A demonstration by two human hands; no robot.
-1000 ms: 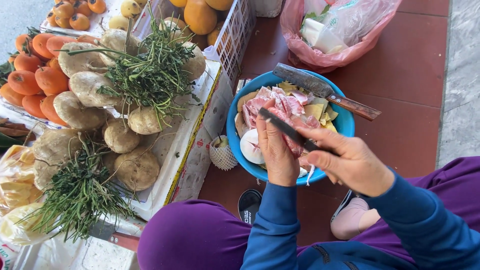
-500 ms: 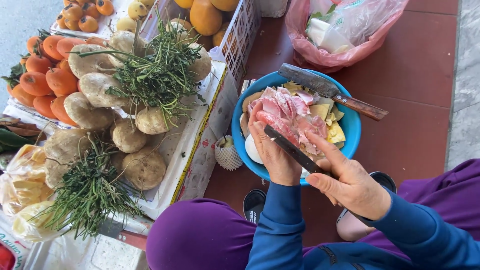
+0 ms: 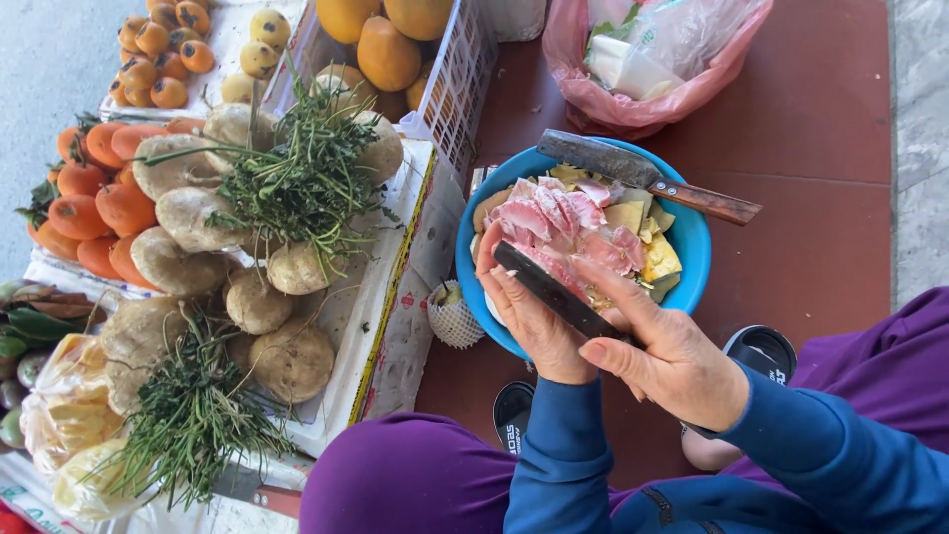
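Observation:
A blue bowl (image 3: 692,242) sits on the red floor, filled with pink fruit flesh (image 3: 554,218) and yellow rind pieces (image 3: 657,259). My left hand (image 3: 534,321) cups a piece of fruit over the bowl's near rim. My right hand (image 3: 672,356) grips a dark-bladed knife (image 3: 554,292), its blade lying across the fruit in my left hand. A cleaver (image 3: 643,176) with a wooden handle rests across the bowl's far rim.
Left of the bowl, a white box (image 3: 395,297) carries brown round tubers (image 3: 287,361) and bunches of green herbs (image 3: 306,183). Orange persimmons (image 3: 109,198) lie farther left, a white basket of yellow fruit (image 3: 390,49) behind. A pink plastic bag (image 3: 652,64) sits beyond the bowl.
Both hands have shifted slightly towards the bowl's near left rim, with the knife blade sliding along the fruit. The cleaver has not moved.

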